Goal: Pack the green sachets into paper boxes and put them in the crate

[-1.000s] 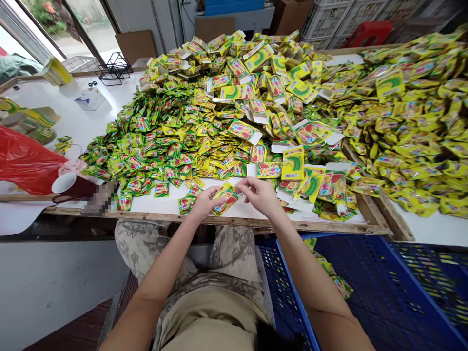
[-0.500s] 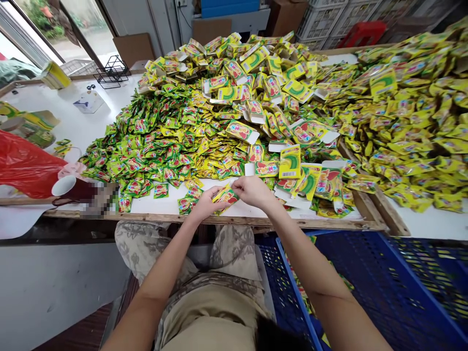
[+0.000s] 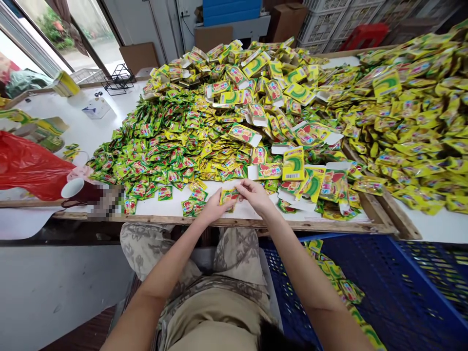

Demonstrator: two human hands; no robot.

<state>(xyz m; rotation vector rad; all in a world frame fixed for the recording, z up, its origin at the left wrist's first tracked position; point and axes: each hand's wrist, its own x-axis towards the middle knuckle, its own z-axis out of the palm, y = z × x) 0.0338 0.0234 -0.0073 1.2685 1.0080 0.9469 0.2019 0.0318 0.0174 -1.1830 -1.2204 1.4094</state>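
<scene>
A small yellow and green printed carton (image 3: 228,196) with watermelon pictures is held just above the table's front edge. My left hand (image 3: 212,209) is closed around its near left side. At the right end of the carton, my right hand (image 3: 256,197) pinches with thumb and fingertips; the fingers partly hide that end. Just left of my hands lie several small green and yellow sachets (image 3: 193,207). Beyond them rises a large heap of the same sachets (image 3: 161,158). Printed cartons, some with flaps up, like the one with a barcode (image 3: 293,163), lie to the right.
A wooden strip (image 3: 360,161) separates another large pile of yellow packets (image 3: 420,122) on the right. Below the table edge stands a blue plastic crate (image 3: 365,273) with cartons inside. To the left are a dark mug (image 3: 78,191) and a red plastic bag (image 3: 27,165).
The carton has turned from slanting to nearly level in my left hand. My right hand has shifted slightly, its fingers now more extended at the carton's end. The whole view has moved a little.
</scene>
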